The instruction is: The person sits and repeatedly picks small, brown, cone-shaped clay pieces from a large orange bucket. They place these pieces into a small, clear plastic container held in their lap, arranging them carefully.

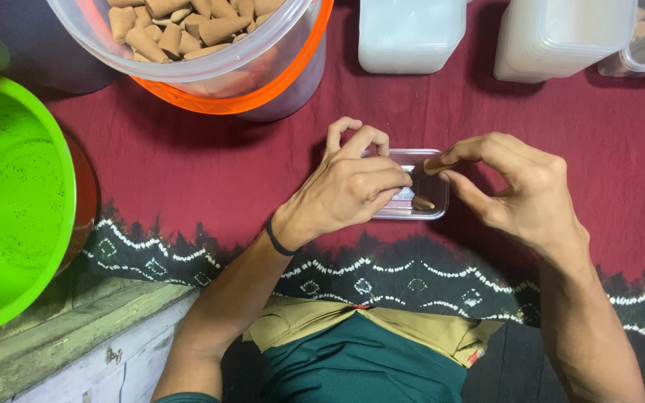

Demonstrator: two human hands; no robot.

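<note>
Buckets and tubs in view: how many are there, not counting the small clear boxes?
2. A lime green tub sits at the left edge. A clear bucket with an orange rim, holding brown cones, sits at top centre. Both are cropped, so others may lie out of frame.

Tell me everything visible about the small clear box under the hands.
The small clear box looks like thin transparent plastic, rectangular with rounded corners, open-topped and shallow. It lies flat on the dark red cloth. The left hand rests over its left side, hiding that part. The right hand pinches a brown cone over its upper edge. Another brown cone lies on its side inside.
</note>
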